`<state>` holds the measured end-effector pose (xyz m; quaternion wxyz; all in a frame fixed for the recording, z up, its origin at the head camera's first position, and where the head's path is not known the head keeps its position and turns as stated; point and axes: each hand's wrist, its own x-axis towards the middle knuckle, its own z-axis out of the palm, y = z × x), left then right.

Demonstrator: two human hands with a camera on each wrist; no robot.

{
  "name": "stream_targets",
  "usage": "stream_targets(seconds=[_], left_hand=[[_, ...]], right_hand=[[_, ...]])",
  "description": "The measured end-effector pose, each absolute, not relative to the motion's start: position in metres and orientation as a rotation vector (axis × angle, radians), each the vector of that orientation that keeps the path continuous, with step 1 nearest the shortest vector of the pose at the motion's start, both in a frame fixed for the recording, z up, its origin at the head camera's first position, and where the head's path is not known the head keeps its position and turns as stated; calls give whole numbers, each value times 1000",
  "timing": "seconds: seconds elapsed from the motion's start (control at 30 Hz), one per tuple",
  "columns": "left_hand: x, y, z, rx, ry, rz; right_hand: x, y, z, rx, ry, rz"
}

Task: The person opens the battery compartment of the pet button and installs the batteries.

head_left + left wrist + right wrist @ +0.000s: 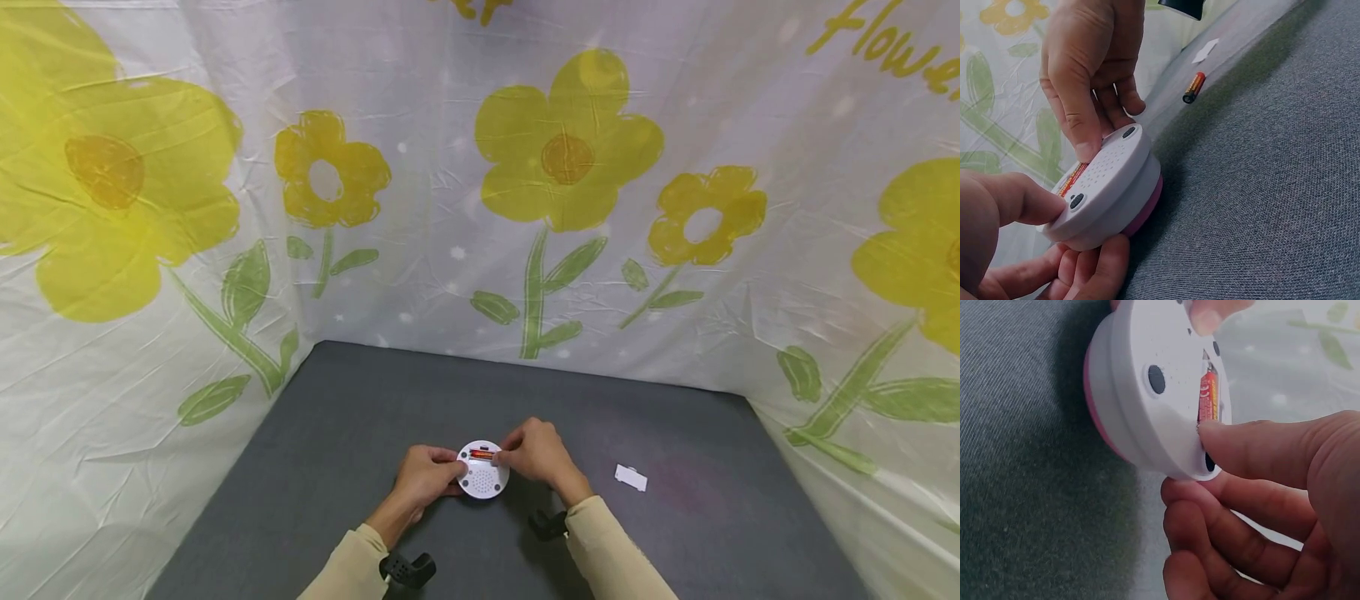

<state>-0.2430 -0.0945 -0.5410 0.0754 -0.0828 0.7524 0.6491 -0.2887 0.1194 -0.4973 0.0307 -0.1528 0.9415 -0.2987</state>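
The round white gadget (483, 469) sits in the middle of the gray table (315, 467), near the front edge. It is turned upside down, so its flat white bottom faces up. That bottom has small speaker holes, dark rubber feet and an open battery slot. A pink band (1147, 209) shows around its lower part.

The left hand (426, 476) grips the gadget from the left side. Its thumb lies on the white bottom and its fingers curl under the edge. I think it holds this way so the gadget stays put and tips up a bit.

The right hand (534, 452) is at the right side of the gadget. Its thumb (1254, 447) presses at the edge of the slot, right by the red and gold battery (1210, 395) that lies inside. The other fingers curl loosely below the rim. The slot faces up, so the battery is easy to reach.

Another loose battery (1194, 87) lies on the table behind the gadget, seen from the left wrist. A small white cover piece (631, 477) lies to the right of the gadget, well apart from it. It may be the slot's lid.

A flower-print sheet (570, 158) stands all around the table. Nothing lies between the hands and the gadget.
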Motion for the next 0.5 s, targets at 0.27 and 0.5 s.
stream_targets(seconds=[0.27,0.5], left_hand=[[-243,-94,-542,-244,2260,1948],[-243,-95,-542,-237,2262,1946]], right_hand=[[-289,117,-497,-357,2920,-903],[-289,116,-498,-345,2905,-913]])
